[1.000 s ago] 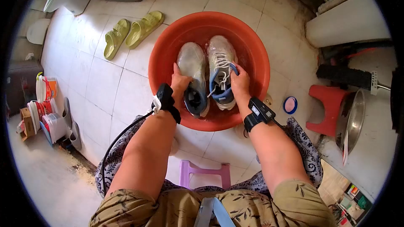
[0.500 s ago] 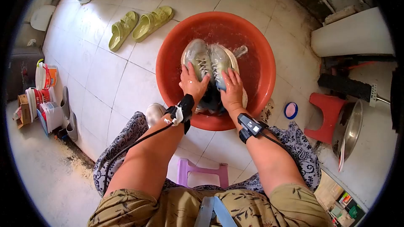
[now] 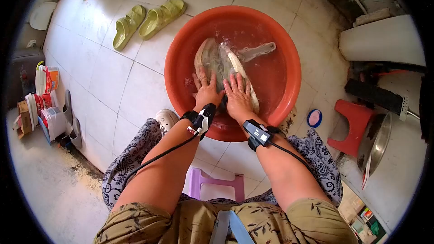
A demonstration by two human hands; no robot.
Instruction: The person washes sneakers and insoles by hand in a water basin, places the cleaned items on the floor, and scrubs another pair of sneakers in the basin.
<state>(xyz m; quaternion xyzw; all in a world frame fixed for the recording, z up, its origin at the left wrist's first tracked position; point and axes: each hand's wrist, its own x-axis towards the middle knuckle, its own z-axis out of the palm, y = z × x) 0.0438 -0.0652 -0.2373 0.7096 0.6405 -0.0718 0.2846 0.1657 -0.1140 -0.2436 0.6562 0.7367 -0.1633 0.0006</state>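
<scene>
Apparently to keep them under water (image 3: 269, 79), your left hand (image 3: 208, 94) and right hand (image 3: 238, 98), fingers spread and gripping nothing, press from above on the two shoes (image 3: 207, 54), lying side by side inside the orange-red basin (image 3: 294, 74).

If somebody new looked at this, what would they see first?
Probably the big orange-red basin in the middle, with two shoes in its water and the left hand and right hand spread flat on them. Next might come the bright green slippers, up to the left of the basin, and the purple stool low in the middle.
</scene>
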